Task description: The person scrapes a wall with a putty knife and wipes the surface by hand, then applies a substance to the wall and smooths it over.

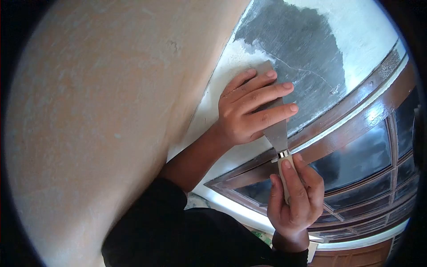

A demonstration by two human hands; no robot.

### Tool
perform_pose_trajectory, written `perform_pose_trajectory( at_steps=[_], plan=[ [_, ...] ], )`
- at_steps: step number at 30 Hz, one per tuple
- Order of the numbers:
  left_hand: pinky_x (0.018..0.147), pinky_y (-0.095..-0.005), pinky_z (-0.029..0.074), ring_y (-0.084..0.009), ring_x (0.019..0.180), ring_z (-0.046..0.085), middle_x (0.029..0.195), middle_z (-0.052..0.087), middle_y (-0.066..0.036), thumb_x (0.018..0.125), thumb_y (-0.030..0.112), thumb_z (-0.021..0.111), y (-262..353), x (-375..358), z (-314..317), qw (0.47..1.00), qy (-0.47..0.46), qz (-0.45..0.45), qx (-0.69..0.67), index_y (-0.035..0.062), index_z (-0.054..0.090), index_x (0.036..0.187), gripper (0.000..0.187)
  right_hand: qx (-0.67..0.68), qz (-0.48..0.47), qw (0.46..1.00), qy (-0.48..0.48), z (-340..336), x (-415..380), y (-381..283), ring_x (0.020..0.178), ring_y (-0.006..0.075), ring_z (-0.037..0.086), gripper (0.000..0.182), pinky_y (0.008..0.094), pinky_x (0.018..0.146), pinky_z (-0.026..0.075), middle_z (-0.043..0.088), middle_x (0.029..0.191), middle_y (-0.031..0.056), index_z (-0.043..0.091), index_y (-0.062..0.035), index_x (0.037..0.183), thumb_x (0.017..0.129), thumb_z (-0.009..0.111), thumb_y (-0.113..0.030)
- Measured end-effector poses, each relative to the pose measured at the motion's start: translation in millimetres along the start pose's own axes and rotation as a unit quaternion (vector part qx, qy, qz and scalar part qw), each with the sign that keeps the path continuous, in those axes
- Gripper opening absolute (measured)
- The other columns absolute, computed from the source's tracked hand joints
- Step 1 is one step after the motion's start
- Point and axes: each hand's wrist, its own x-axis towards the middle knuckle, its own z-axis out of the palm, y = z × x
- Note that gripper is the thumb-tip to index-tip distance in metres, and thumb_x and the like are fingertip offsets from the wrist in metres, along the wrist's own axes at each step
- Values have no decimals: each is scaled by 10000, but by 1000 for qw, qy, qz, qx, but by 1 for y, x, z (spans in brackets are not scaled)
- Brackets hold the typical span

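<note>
A putty knife with a pale handle and a broad metal blade is held blade-up against the wall. My right hand is closed round its handle, one finger stretched along it towards the ferrule. Across the blade lies my left hand, fingers spread and flat, holding nothing; its thumb is hidden. The blade's wide end shows past the fingertips, at the left edge of a dark grey patch on the white wall. A thin pale crack-like line crosses that patch.
A plain beige wall surface fills the left side, close to my left arm. Below the patch runs a brown wooden frame with dark glass panes. Lower right there is a brown wooden panel.
</note>
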Motion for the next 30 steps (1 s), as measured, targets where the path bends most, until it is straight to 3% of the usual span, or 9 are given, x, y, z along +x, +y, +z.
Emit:
perform_pose_trajectory(
  at_steps=[9,12,15,18,21,30],
  plan=[
    [961,-487,471,-321,1145,641,1173,703,-104,799,268,761,-1,2,-2,999,-30,-6,-21,219,749,1029,235,4,18,1000,-25,-1,7,-3,882,258,693,309,301,725,589,619,1111,194,726,-8,1070,764,770,-9],
    [960,-431,472,-271,1110,657,1161,715,-42,795,181,734,1,4,0,999,14,-36,-18,241,767,1022,237,9,18,999,-30,-2,6,-8,870,251,691,304,297,727,590,615,1109,199,729,-13,1063,761,760,5],
    [978,-485,465,-329,1160,633,1187,700,-104,760,211,789,-1,4,-2,999,-13,-12,-45,211,759,1017,259,19,8,1000,-17,2,7,-6,850,245,686,305,296,707,585,609,1110,198,733,-21,1059,757,752,18],
    [974,-483,468,-322,1166,629,1189,700,-93,762,210,789,-5,4,-1,999,-9,-11,-31,225,760,1013,254,20,32,999,-20,0,5,-5,833,240,681,306,298,679,575,601,1115,193,739,-31,1053,752,749,26],
    [968,-476,474,-318,1174,624,1191,700,-86,759,202,790,0,6,-6,997,-37,-14,-63,232,760,1011,255,13,-1,999,-29,-2,7,-9,841,247,677,327,297,693,566,593,1109,199,737,-27,1069,748,738,36],
    [969,-471,472,-309,1168,629,1203,698,-79,740,203,804,-7,8,-4,998,-27,5,-54,224,757,1019,284,37,27,998,-48,-2,8,-8,900,269,654,371,307,760,549,557,1105,206,718,-17,1127,764,703,58]
  ],
)
